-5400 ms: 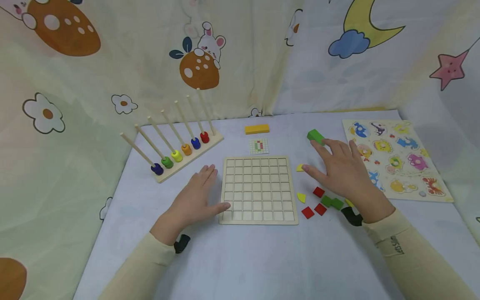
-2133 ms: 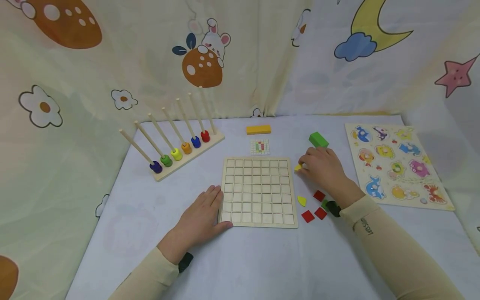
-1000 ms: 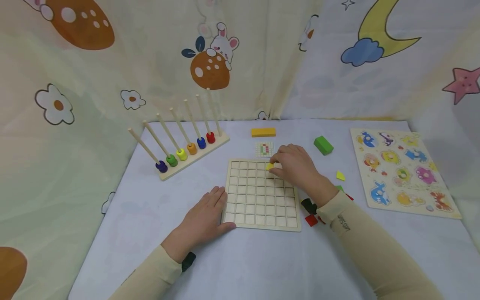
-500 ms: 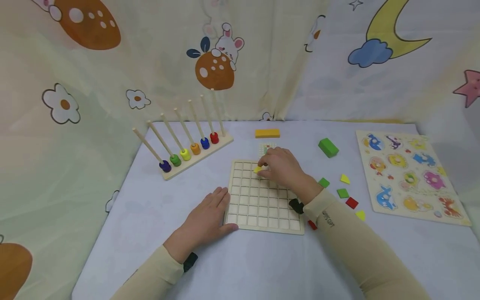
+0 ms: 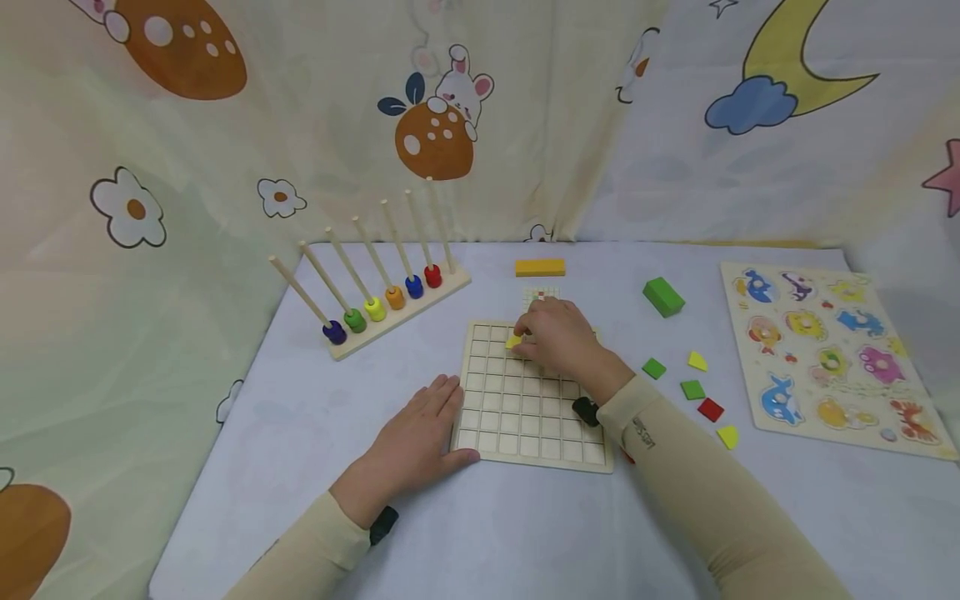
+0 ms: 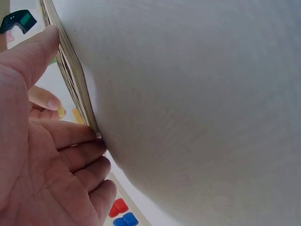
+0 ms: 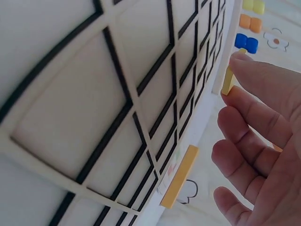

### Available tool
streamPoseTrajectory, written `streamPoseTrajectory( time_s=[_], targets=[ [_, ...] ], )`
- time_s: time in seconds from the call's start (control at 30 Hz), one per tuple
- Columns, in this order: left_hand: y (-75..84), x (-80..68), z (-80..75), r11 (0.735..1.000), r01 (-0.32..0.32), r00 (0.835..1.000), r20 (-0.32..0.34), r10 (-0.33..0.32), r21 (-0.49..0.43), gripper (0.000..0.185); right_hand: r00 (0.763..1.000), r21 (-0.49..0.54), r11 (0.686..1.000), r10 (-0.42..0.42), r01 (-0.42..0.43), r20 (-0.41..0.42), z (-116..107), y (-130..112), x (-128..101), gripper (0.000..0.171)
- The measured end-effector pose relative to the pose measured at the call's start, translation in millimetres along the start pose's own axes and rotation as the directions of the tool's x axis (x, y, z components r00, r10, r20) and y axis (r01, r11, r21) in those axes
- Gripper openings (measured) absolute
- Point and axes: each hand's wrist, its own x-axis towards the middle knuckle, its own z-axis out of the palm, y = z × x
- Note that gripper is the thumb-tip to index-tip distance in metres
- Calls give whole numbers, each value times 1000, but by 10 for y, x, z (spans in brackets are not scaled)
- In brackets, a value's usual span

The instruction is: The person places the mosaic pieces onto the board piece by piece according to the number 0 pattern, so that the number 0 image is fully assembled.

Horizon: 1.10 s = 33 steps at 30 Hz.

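A wooden grid board [image 5: 525, 408] lies flat in the middle of the table. My right hand [image 5: 522, 342] hovers over its far rows and pinches a small yellow piece [image 5: 513, 341] between thumb and forefinger. The right wrist view shows that yellow piece [image 7: 229, 80] at my fingertips [image 7: 244, 63], just above the grid board [image 7: 117, 117]. My left hand [image 5: 420, 433] lies flat on the table, fingers straight, its thumb against the board's near left corner. In the left wrist view my palm [image 6: 42, 165] sits beside the board's edge [image 6: 70, 70].
A small pattern card [image 5: 542, 294] and a yellow block [image 5: 539, 267] lie beyond the board. A green block [image 5: 663, 297] and several loose coloured pieces [image 5: 692, 389] sit to the right, then an animal puzzle [image 5: 832, 358]. A peg rack [image 5: 375, 292] stands at the left.
My right hand took a yellow piece from the table right of the board and carried it left over the board's far rows. The left hand slid nearer along the board's left edge.
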Motion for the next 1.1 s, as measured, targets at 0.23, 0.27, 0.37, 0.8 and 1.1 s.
streamPoseTrajectory(
  time_s=[0.23,0.27,0.37,0.8,1.1],
  targets=[
    [-8,4,10,1000,-1,1000,-3,2,6,105,999,-44,999,-27,28,25,48,9,22,26],
    [-7,4,8,1000,-1,1000,-3,1,4,105,999,-47,998,-33,34,26,54,12,25,26],
    [-3,1,1,1000,-1,1000,-4,1,4,105,999,-54,998,-42,43,31,71,19,32,24],
    [-16,-1,6,1000,-11,1000,-10,11,2,104,999,-66,997,-37,39,39,99,12,20,26],
    [-29,5,16,1000,-17,1000,-18,18,2,104,1000,-42,999,-9,10,27,139,16,37,25]
  ],
)
